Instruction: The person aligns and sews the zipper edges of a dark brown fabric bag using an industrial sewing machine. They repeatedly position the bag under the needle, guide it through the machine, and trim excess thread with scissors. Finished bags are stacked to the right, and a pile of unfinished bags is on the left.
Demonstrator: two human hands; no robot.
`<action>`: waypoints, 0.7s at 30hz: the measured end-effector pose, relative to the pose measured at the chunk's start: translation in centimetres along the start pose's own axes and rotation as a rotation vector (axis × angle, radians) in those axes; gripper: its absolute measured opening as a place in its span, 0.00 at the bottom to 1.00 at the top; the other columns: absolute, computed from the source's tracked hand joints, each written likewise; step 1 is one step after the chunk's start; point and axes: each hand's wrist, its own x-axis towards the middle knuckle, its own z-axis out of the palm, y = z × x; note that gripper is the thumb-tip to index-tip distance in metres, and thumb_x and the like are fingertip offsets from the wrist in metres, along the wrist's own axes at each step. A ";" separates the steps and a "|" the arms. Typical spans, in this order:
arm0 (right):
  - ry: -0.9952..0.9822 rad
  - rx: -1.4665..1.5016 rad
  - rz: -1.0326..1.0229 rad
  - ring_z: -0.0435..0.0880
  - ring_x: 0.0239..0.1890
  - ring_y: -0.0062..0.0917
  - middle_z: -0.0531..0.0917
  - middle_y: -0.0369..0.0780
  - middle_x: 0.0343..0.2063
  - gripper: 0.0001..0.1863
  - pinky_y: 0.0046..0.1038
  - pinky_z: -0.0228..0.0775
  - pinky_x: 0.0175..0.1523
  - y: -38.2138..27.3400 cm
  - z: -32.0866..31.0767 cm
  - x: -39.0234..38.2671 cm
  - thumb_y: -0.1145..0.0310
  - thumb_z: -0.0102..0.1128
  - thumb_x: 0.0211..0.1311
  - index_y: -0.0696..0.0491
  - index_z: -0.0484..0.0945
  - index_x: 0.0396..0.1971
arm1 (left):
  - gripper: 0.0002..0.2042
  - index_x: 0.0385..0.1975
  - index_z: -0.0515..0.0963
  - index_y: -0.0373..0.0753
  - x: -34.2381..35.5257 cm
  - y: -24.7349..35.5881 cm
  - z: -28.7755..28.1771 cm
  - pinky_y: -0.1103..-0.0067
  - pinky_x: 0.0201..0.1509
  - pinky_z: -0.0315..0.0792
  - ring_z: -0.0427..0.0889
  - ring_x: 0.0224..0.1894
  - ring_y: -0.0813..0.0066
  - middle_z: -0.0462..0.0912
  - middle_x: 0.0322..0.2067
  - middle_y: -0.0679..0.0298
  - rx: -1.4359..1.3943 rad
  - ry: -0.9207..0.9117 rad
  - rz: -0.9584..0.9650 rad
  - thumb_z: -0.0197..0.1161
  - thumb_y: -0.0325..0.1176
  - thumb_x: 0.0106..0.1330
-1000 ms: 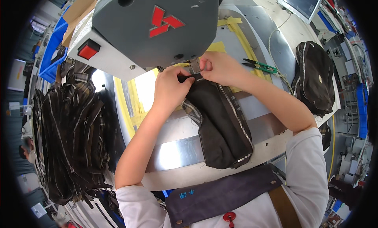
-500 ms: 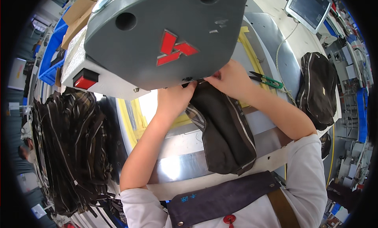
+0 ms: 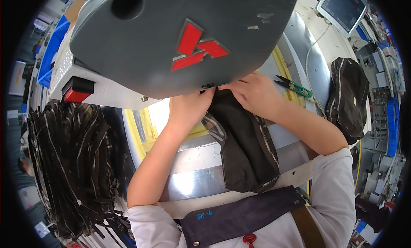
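A dark brown zippered bag piece (image 3: 242,149) with plaid lining lies lengthwise in front of me, its far end under the grey sewing machine head (image 3: 231,38). My left hand (image 3: 189,109) pinches the left side of that far edge between thumb and fingers. On the right side, my right hand (image 3: 257,94) has its fingers bent over the same edge, with some fingertips hidden by the machine head. The needle area cannot be seen. Green-handled thread snips (image 3: 295,86) lie just beyond my right wrist.
At the left hangs a thick pile of dark zippered pieces (image 3: 70,153). A stitched dark pouch (image 3: 349,98) rests on the right, below a small screen (image 3: 343,8). Yellow tape (image 3: 139,132) edges the metal machine bed (image 3: 197,175). A blue bin (image 3: 49,66) stands far left.
The machine head looks larger and closer as my view shifts. My right hand has slid slightly right and nearer, its fingers more visible. The left hand keeps its place on the bag piece.
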 end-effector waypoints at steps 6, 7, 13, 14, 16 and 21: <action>-0.033 -0.123 -0.120 0.80 0.38 0.25 0.79 0.33 0.38 0.11 0.28 0.76 0.38 0.1 0.4 0.0 0.73 0.57 0.52 0.53 0.80 0.38 | 0.12 0.40 0.81 0.36 -0.1 0.1 0.2 0.71 0.47 0.73 0.82 0.42 0.59 0.83 0.37 0.55 -0.033 0.060 0.083 0.63 0.33 0.58; -0.046 -0.139 -0.127 0.80 0.38 0.25 0.79 0.33 0.38 0.12 0.28 0.76 0.38 0.0 0.4 -0.1 0.73 0.56 0.52 0.53 0.80 0.38 | 0.12 0.40 0.80 0.36 -0.1 0.1 0.2 0.70 0.47 0.73 0.81 0.41 0.57 0.83 0.37 0.55 -0.027 0.066 0.081 0.64 0.33 0.58; -0.096 -0.145 -0.104 0.79 0.39 0.25 0.78 0.34 0.41 0.14 0.27 0.75 0.38 -0.3 0.2 0.0 0.72 0.56 0.50 0.54 0.79 0.39 | 0.09 0.34 0.80 0.33 -0.4 -0.5 1.2 0.65 0.40 0.73 0.80 0.35 0.51 0.81 0.30 0.51 0.068 0.244 0.200 0.63 0.25 0.53; -0.105 -0.149 -0.108 0.79 0.39 0.24 0.78 0.34 0.40 0.14 0.27 0.75 0.39 -0.4 0.1 0.1 0.72 0.57 0.50 0.54 0.79 0.39 | 0.09 0.34 0.80 0.32 -0.4 -0.6 1.4 0.65 0.40 0.73 0.80 0.35 0.51 0.81 0.30 0.51 0.084 0.243 0.183 0.63 0.25 0.52; -0.103 -0.179 -0.134 0.79 0.39 0.24 0.77 0.34 0.39 0.14 0.26 0.75 0.39 -0.6 0.1 0.3 0.71 0.57 0.50 0.54 0.79 0.39 | 0.09 0.33 0.80 0.32 -0.3 -0.7 1.5 0.65 0.40 0.72 0.79 0.35 0.50 0.81 0.30 0.51 0.107 0.241 0.192 0.64 0.25 0.52; -0.070 -0.233 -0.186 0.78 0.39 0.23 0.76 0.33 0.37 0.15 0.26 0.74 0.39 -0.8 0.5 0.3 0.71 0.56 0.50 0.54 0.79 0.40 | 0.10 0.36 0.80 0.34 -0.6 -1.0 1.2 0.65 0.44 0.72 0.79 0.39 0.51 0.81 0.35 0.53 0.107 0.227 0.181 0.65 0.29 0.55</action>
